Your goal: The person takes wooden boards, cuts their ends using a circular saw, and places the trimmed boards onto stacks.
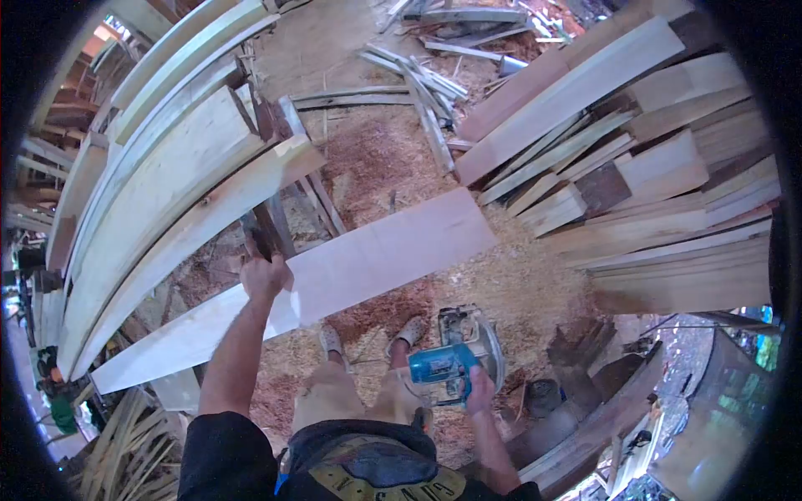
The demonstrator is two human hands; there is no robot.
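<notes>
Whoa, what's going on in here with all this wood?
The person's right hand holds a teal circular saw, away from a long pale board. The left hand is at that board's far edge; whether it grips the wood is hard to tell. Sawdust lies around, and more planks are piled off to the right.

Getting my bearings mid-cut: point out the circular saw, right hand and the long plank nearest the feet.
Circular saw [436,365]: head view, on its teal motor housing.
Right hand [479,391]: head view, middle of the hand.
Long plank [393,252]: head view, broad upper face.
</notes>
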